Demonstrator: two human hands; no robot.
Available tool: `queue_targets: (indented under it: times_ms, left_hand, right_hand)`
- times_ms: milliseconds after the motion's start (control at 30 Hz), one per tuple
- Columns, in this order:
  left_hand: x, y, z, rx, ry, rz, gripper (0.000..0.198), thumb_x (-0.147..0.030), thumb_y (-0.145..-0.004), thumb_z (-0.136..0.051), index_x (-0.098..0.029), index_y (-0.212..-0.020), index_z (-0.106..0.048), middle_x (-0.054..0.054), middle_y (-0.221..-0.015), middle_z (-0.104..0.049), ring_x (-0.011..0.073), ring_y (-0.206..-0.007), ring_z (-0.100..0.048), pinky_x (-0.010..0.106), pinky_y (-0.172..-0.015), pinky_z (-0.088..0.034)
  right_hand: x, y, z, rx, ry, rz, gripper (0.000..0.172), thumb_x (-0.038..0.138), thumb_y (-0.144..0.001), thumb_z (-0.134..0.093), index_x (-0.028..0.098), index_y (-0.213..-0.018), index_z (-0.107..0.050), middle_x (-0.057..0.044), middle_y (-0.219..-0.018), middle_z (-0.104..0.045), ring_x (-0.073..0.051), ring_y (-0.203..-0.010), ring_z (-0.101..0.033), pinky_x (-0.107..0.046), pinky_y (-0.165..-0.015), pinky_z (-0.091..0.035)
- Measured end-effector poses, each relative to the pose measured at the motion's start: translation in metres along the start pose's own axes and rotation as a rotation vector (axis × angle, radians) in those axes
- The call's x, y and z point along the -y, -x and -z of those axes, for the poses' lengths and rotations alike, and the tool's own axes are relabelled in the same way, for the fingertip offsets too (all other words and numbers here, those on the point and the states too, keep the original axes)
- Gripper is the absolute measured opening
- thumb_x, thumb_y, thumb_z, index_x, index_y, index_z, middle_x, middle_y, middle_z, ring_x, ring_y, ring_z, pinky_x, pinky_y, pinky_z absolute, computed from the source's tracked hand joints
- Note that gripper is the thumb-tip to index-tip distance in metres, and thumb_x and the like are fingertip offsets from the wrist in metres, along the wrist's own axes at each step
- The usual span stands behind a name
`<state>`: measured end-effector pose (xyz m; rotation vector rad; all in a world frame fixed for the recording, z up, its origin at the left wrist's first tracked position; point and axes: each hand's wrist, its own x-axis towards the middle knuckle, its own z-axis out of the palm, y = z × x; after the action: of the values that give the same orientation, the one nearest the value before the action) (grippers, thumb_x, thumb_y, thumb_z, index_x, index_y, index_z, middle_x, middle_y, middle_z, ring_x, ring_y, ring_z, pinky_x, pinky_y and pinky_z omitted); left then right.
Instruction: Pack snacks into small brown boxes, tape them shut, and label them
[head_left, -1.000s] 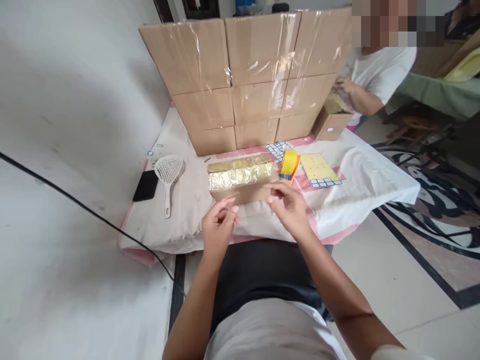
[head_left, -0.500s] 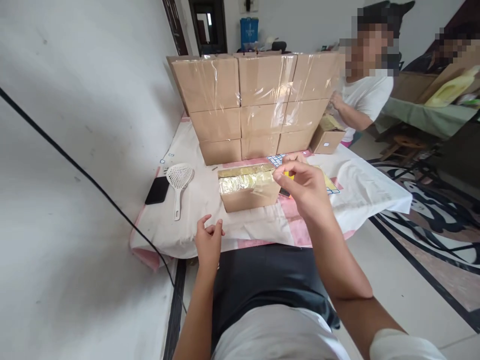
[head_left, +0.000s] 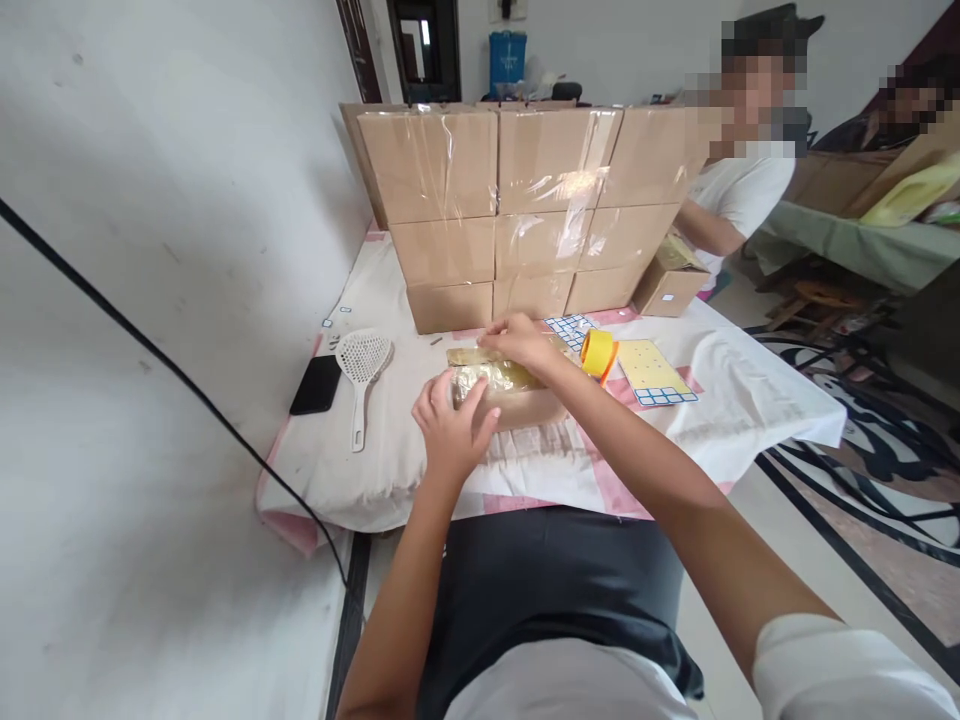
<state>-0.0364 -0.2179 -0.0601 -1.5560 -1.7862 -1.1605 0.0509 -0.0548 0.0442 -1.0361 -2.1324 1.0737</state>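
Note:
A small cardboard box (head_left: 525,410) with shiny clear tape over its top lies on the cloth-covered table in front of me. My left hand (head_left: 454,425) is at its near left corner, fingers spread and touching the taped top and front. Over the box's back top edge reaches my right hand (head_left: 521,342), fingers bent together near the tips. Whatever they pinch, if anything, is too small to make out. Right of the box stands a yellow tape roll (head_left: 598,353) with an orange edge. Beside it is a yellow sheet of blue-bordered labels (head_left: 652,372).
Stacked cardboard boxes (head_left: 435,165) under clear film rise behind. A white slotted scoop (head_left: 364,365) and black phone (head_left: 315,385) lie left. Another sticker sheet (head_left: 570,330) sits behind the box. A person in white (head_left: 757,195) stands at the far right, near another box (head_left: 671,285).
My right hand has moved left and down onto the back of the box's top. My left hand has come up and forward onto its left end. The tape roll and yellow sheet are now uncovered.

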Motion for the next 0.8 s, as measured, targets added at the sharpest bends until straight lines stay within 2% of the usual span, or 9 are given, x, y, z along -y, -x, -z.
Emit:
queue_targets:
  times_ms: [133,200,300,367,433,533,600,700,800]
  left_hand:
    - [0.001,0.015,-0.016,0.034,-0.021,0.008,0.04,-0.041,-0.091,-0.066,-0.028,-0.129,-0.071,0.017,-0.145,-0.05,0.0373,-0.131,-0.042,0.055,-0.109,-0.033]
    - [0.0,0.019,-0.019,0.037,0.003,0.045,0.041,-0.041,-0.091,-0.067,-0.027,-0.129,-0.071,0.017,-0.144,-0.053,0.0372,-0.131,-0.043,0.055,-0.11,-0.033]
    - [0.0,0.02,-0.021,0.041,0.034,0.075,0.038,-0.038,-0.091,-0.065,-0.026,-0.126,-0.072,0.015,-0.141,-0.059,0.0358,-0.131,-0.046,0.053,-0.111,-0.033]
    - [0.0,0.022,-0.022,0.022,0.036,0.059,0.036,-0.033,-0.091,-0.065,-0.025,-0.125,-0.071,0.014,-0.138,-0.063,0.0342,-0.13,-0.048,0.051,-0.111,-0.034]
    - [0.002,0.024,-0.023,0.005,0.028,0.035,0.036,-0.029,-0.09,-0.065,-0.024,-0.126,-0.071,0.014,-0.137,-0.063,0.0333,-0.129,-0.049,0.05,-0.111,-0.035]
    - [0.007,0.026,-0.027,0.0,0.035,0.02,0.037,-0.028,-0.089,-0.066,-0.023,-0.126,-0.07,0.016,-0.14,-0.059,0.0335,-0.131,-0.048,0.05,-0.112,-0.036]
    - [0.01,0.027,-0.03,-0.002,0.054,0.02,0.038,-0.029,-0.088,-0.067,-0.022,-0.125,-0.07,0.017,-0.14,-0.058,0.0341,-0.132,-0.048,0.051,-0.113,-0.037]
    - [0.012,0.028,-0.034,-0.017,0.061,0.003,0.039,-0.029,-0.087,-0.067,-0.021,-0.124,-0.069,0.018,-0.138,-0.056,0.0347,-0.131,-0.047,0.052,-0.111,-0.038]
    - [0.012,0.029,-0.036,-0.041,0.043,-0.028,0.042,-0.028,-0.085,-0.068,-0.02,-0.127,-0.066,0.019,-0.138,-0.055,0.0354,-0.13,-0.048,0.054,-0.111,-0.038]
  right_hand:
    - [-0.013,-0.009,-0.009,-0.018,0.496,0.115,0.014,0.033,-0.08,-0.074,0.02,-0.077,-0.077,-0.009,-0.103,-0.063,-0.033,-0.113,-0.048,-0.047,-0.098,-0.035]
    - [-0.011,-0.012,-0.01,-0.034,0.586,0.148,0.02,0.037,-0.08,-0.076,0.018,-0.087,-0.076,-0.012,-0.112,-0.06,-0.034,-0.114,-0.046,-0.049,-0.099,-0.034]
    - [-0.011,-0.024,0.0,-0.187,0.694,0.12,0.041,0.033,-0.077,-0.08,0.014,-0.11,-0.069,-0.017,-0.123,-0.055,-0.037,-0.117,-0.045,-0.051,-0.099,-0.033]
    - [-0.022,-0.032,0.023,-0.29,0.708,0.074,0.038,0.029,-0.079,-0.076,0.013,-0.112,-0.066,-0.019,-0.124,-0.055,-0.038,-0.118,-0.045,-0.052,-0.099,-0.032]
    - [-0.048,-0.034,0.059,-0.384,0.642,0.027,0.025,0.028,-0.083,-0.07,0.015,-0.105,-0.067,-0.017,-0.12,-0.058,-0.036,-0.117,-0.048,-0.052,-0.1,-0.032]
    - [-0.109,-0.011,0.129,-0.578,0.501,-0.128,0.017,0.029,-0.089,-0.063,0.018,-0.101,-0.066,-0.013,-0.115,-0.063,-0.03,-0.116,-0.052,-0.048,-0.102,-0.033]
    - [-0.153,0.017,0.17,-0.644,0.482,-0.283,0.018,0.03,-0.089,-0.063,0.015,-0.1,-0.065,-0.017,-0.112,-0.065,-0.03,-0.112,-0.054,-0.048,-0.099,-0.037]
    - [-0.206,0.06,0.204,-0.626,0.484,-0.499,0.036,0.046,-0.079,-0.076,0.014,-0.089,-0.063,-0.02,-0.098,-0.066,-0.034,-0.11,-0.057,-0.053,-0.095,-0.038]
    - [-0.238,0.082,0.208,-0.483,0.486,-0.67,0.041,0.045,-0.066,-0.087,0.017,-0.082,-0.062,-0.013,-0.084,-0.068,-0.035,-0.101,-0.063,-0.056,-0.095,-0.04]
